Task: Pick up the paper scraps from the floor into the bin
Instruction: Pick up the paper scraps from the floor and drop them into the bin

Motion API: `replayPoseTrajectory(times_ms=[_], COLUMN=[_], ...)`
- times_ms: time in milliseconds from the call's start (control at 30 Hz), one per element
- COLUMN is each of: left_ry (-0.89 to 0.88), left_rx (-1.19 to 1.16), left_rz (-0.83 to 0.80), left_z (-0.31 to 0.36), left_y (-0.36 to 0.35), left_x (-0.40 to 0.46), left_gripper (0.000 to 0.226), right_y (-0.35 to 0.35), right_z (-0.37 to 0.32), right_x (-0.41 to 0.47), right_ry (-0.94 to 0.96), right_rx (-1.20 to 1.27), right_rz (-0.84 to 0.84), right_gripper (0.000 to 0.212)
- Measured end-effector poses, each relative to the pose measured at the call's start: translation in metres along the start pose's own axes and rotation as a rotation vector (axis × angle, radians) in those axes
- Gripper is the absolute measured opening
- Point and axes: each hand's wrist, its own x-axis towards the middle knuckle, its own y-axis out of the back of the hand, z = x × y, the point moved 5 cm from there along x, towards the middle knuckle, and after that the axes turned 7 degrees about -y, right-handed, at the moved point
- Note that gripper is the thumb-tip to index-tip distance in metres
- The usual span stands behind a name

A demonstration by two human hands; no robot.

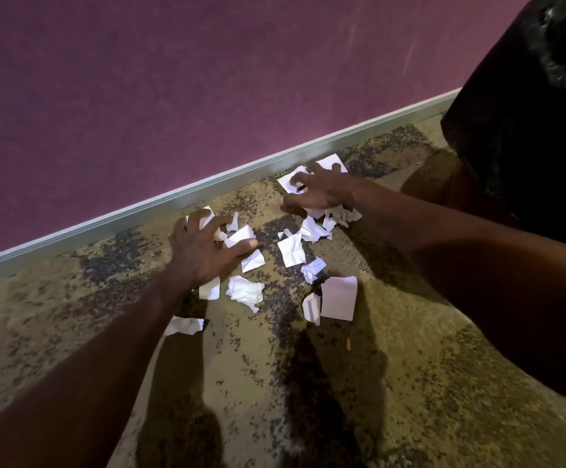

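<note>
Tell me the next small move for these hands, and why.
Probably curl both hands inward: the left hand and right hand lie spread over the paper scraps on the carpet, gripping nothing yet.

I note a purple wall meeting a pale metal skirting strip. Below it, mottled tan-and-dark carpet. One small orange fleck lies on the carpet.
</note>
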Motion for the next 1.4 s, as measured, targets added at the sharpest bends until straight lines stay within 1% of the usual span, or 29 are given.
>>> replayPoseTrajectory(times_ms=[100, 200, 267, 333, 367, 433, 467, 533, 600, 633, 667, 733, 833, 933, 1000, 1067, 1167, 1233, 1300, 1400], left_ry=[-0.028, -0.072, -0.096, -0.09, -0.086, -0.092, -0.103, -0.14, -0.159, -0.155, -0.144, -0.141, -0.168, -0.15, -0.091, 0.008, 0.115, 0.124, 0.102, 0.064], left_rx=[0.016, 0.047, 0.05, 0.057, 0.067, 0.096, 0.12, 0.176, 0.215, 0.221, 0.226, 0.255, 0.256, 0.112, -0.025, -0.16, -0.385, -0.507, -0.629, -0.738], left_rz=[-0.033, -0.109, -0.145, -0.195, -0.219, -0.243, -0.223, -0.087, 0.065, 0.105, 0.118, 0.125, 0.108, 0.122, 0.208, 0.305, 0.448, 0.53, 0.575, 0.63], left_z=[0.008, 0.026, 0.036, 0.043, 0.046, 0.05, 0.05, 0.052, 0.056, 0.058, 0.061, 0.068, 0.077, 0.075, 0.074, 0.08, 0.101, 0.124, 0.152, 0.196], left_y=[-0.01, -0.017, -0.019, -0.02, -0.02, -0.022, -0.024, -0.027, -0.03, -0.032, -0.033, -0.035, -0.032, -0.022, -0.004, 0.017, 0.055, 0.082, 0.105, 0.135], left_x=[-0.003, -0.019, -0.032, -0.043, -0.049, -0.06, -0.066, -0.077, -0.086, -0.09, -0.094, -0.098, -0.1, -0.097, -0.097, -0.095, -0.089, -0.085, -0.082, -0.08], left_gripper=[0.095, 0.108, 0.116, 0.121, 0.123, 0.123, 0.117, 0.094, 0.07, 0.062, 0.055, 0.044, 0.037, 0.036, 0.036, 0.038, 0.046, 0.044, 0.035, 0.035], right_y=[0.002, -0.012, -0.024, -0.035, -0.039, -0.048, -0.052, -0.06, -0.068, -0.069, -0.069, -0.068, -0.064, -0.057, -0.046, -0.03, 0.002, 0.025, 0.051, 0.091], right_z=[-0.002, -0.001, -0.001, -0.003, -0.004, -0.008, -0.011, -0.018, -0.024, -0.027, -0.029, -0.029, -0.026, -0.023, -0.021, -0.021, -0.023, -0.023, -0.02, -0.004], right_x=[-0.014, -0.033, -0.045, -0.057, -0.064, -0.078, -0.084, -0.097, -0.108, -0.113, -0.118, -0.124, -0.13, -0.135, -0.14, -0.148, -0.164, -0.179, -0.197, -0.225], right_ry=[0.002, 0.035, 0.05, 0.062, 0.076, 0.129, 0.166, 0.241, 0.311, 0.349, 0.383, 0.417, 0.396, 0.36, 0.351, 0.359, 0.347, 0.317, 0.311, 0.288], right_rx=[-0.035, -0.055, -0.081, -0.112, -0.129, -0.163, -0.169, -0.134, -0.061, -0.022, 0.014, 0.073, 0.16, 0.254, 0.3, 0.392, 0.57, 0.669, 0.762, 0.799], right_rz=[-0.021, -0.056, -0.078, -0.092, -0.077, 0.016, 0.081, 0.207, 0.281, 0.294, 0.292, 0.257, 0.211, 0.214, 0.25, 0.313, 0.431, 0.489, 0.555, 0.71], right_gripper=[0.099, 0.117, 0.124, 0.126, 0.123, 0.111, 0.103, 0.082, 0.062, 0.057, 0.056, 0.059, 0.062, 0.057, 0.05, 0.042, 0.016, 0.016, 0.018, 0.02])
